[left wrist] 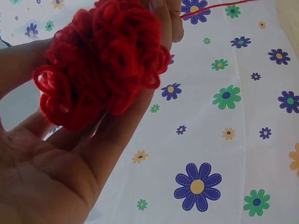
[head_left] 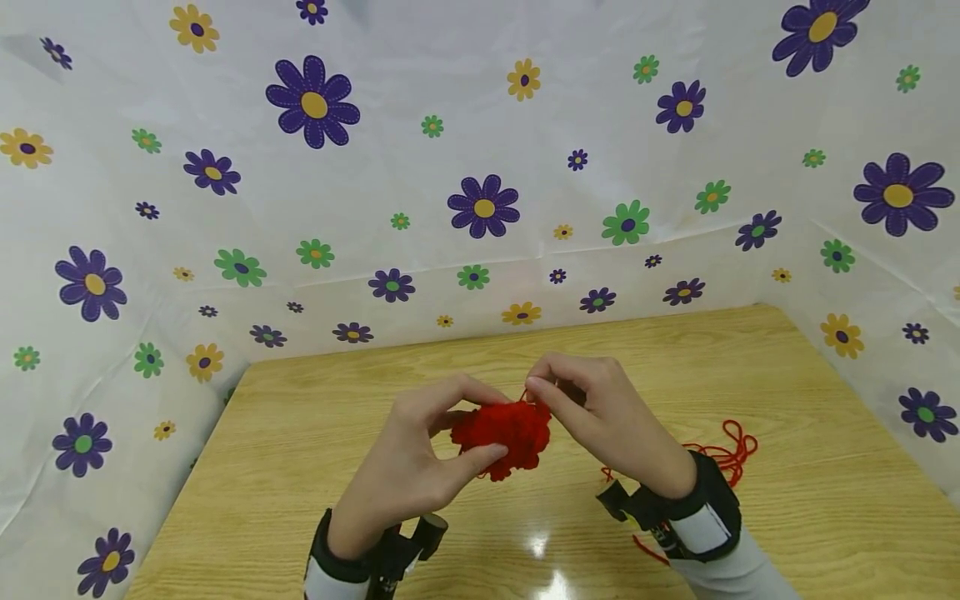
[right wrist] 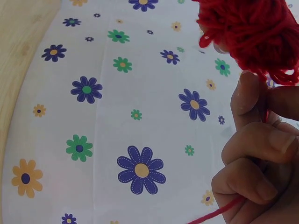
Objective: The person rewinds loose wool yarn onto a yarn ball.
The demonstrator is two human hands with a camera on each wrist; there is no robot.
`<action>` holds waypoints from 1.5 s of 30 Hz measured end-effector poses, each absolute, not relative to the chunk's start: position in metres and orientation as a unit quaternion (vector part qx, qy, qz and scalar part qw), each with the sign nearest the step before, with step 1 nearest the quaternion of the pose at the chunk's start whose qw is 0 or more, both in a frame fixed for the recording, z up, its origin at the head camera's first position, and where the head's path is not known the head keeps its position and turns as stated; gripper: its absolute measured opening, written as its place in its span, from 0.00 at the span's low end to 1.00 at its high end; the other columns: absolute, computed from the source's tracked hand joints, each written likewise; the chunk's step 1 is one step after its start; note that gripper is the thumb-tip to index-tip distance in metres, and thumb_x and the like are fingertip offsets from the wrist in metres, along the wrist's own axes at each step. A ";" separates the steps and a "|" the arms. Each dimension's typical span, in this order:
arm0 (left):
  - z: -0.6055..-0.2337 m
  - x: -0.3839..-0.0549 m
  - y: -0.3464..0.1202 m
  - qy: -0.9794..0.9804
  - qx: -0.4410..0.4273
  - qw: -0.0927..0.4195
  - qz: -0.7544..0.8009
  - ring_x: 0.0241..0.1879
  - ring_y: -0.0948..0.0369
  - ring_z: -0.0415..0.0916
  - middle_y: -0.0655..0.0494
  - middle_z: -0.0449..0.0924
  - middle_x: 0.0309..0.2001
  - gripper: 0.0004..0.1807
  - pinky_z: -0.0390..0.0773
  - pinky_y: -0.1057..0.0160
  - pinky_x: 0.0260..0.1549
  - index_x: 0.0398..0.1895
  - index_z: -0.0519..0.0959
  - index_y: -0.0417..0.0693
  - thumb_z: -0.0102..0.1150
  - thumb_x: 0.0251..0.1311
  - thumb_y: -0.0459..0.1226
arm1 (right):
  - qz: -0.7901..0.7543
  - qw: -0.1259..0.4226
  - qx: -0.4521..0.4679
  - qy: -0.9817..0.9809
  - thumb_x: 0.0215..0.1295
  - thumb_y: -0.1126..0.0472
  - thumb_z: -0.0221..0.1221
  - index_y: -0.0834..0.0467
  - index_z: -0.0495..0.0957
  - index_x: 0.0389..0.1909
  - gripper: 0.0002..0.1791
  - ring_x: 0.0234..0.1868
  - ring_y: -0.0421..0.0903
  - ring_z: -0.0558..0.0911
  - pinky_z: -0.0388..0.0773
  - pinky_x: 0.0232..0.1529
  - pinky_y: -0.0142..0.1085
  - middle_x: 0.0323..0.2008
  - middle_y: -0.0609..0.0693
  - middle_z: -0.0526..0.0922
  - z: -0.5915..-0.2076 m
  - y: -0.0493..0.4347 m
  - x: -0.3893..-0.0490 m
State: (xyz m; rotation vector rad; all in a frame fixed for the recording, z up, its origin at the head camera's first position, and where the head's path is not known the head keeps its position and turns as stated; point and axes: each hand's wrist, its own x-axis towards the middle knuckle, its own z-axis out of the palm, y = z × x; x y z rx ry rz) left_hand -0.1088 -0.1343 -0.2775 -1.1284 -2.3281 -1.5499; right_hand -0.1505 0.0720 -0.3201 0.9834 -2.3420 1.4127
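A fluffy bundle of looped red yarn is held above the table by my left hand, thumb on the near side and fingers behind. Many loose loops stick out of it in the left wrist view, where the bundle lies between thumb and fingers. At its upper right, my right hand pinches a strand of the same yarn between thumb and forefinger. In the right wrist view the strand runs out below the curled fingers of that hand.
Loose red yarn lies in loops on the wooden table, right of and partly behind my right wrist. A short red length shows beside the right wrist strap. White cloth with printed flowers encloses the table's back and sides.
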 end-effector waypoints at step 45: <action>-0.313 -0.141 -0.139 -0.822 -0.267 0.273 -0.423 0.39 0.64 0.74 0.58 0.76 0.42 0.21 0.76 0.66 0.35 0.45 0.72 0.44 0.65 0.45 0.33 | 0.435 0.154 0.362 -0.810 0.64 0.53 0.49 0.46 0.73 0.26 0.08 0.14 0.37 0.64 0.58 0.12 0.29 0.17 0.36 0.69 -0.316 0.060 -0.137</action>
